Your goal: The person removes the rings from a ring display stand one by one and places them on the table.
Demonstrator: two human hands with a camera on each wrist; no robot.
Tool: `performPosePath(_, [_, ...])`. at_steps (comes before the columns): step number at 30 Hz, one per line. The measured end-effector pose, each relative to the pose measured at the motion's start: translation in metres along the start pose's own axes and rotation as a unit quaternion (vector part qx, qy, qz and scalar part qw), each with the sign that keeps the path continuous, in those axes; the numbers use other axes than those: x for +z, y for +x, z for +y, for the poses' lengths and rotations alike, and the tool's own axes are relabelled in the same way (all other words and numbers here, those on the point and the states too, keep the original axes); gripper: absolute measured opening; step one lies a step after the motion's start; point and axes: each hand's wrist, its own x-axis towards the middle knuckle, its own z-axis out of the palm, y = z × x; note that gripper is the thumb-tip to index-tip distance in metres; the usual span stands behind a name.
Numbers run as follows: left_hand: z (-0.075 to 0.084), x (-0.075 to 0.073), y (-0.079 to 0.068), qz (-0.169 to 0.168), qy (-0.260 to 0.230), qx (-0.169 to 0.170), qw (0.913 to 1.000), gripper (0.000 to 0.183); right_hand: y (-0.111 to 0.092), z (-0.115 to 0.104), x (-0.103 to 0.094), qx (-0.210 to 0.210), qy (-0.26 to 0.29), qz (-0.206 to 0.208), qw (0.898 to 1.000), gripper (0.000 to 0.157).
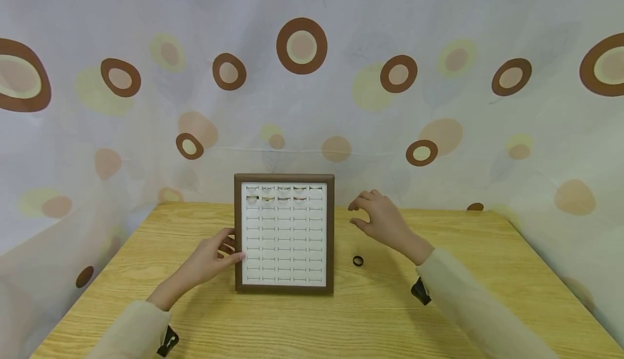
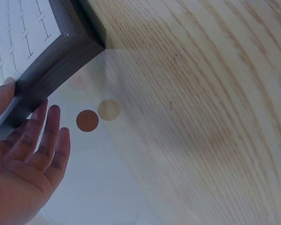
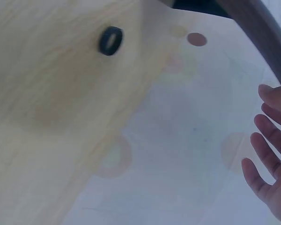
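Note:
A ring display board point(image 1: 285, 240) with a brown frame and white slotted panel stands upright on the table. Several silver and gold-toned rings point(image 1: 284, 188) fill slots in its top two rows. My left hand point(image 1: 214, 259) holds the board's left edge, thumb on the front and fingers at the side and behind. In the left wrist view that hand point(image 2: 30, 159) grips near a frame corner. My right hand point(image 1: 382, 218) hovers right of the board, fingers relaxed and apart, holding nothing. Below it a black ring point(image 1: 358, 261) lies on the wood, also blurred in the right wrist view.
The light wood table point(image 1: 439, 305) ends at a patterned curtain point(image 1: 312, 104) with brown and yellow circles. This cloth also hangs along both sides. Dark wrist devices point(image 1: 421, 291) show under both sleeves.

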Motion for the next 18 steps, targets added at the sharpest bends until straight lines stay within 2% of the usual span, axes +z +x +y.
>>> performPosePath(9, [0.001, 0.000, 0.000, -0.002, 0.002, -0.003, 1.0000, 0.054, 0.023, -0.010, -0.022, -0.028, 0.000, 0.045, 0.999, 0.019])
performPosePath(18, [0.002, -0.001, -0.001, -0.003, 0.002, -0.006, 1.0000, 0.053, 0.038, -0.021, -0.027, -0.059, 0.015, 0.081, 0.995, 0.018])
